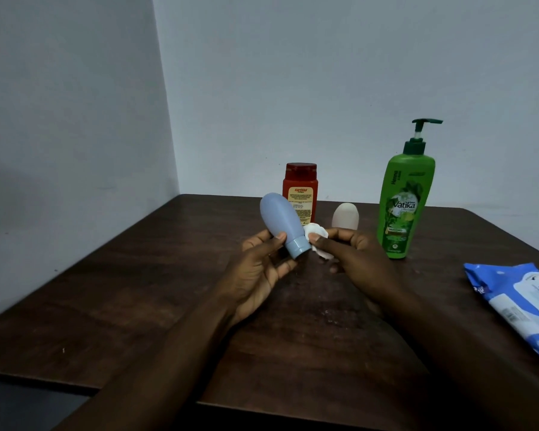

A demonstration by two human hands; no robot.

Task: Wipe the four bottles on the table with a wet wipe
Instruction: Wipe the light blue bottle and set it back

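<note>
My left hand (259, 269) grips a light blue bottle (280, 222) near its cap, tilted with the cap pointing down and to the right, above the dark wooden table (137, 290). My right hand (352, 256) pinches a crumpled white wet wipe (409, 236) against the bottle's cap end. Behind the blue bottle stands a red bottle (301, 191) with a yellow label. A small white bottle (345, 216) stands behind my right hand, partly hidden. A tall green pump bottle (405, 197) stands upright to the right.
A blue and white wet-wipe pack (517, 303) lies at the table's right edge. The table sits in a corner, with walls behind and to the left. Its near left edge drops off to the floor.
</note>
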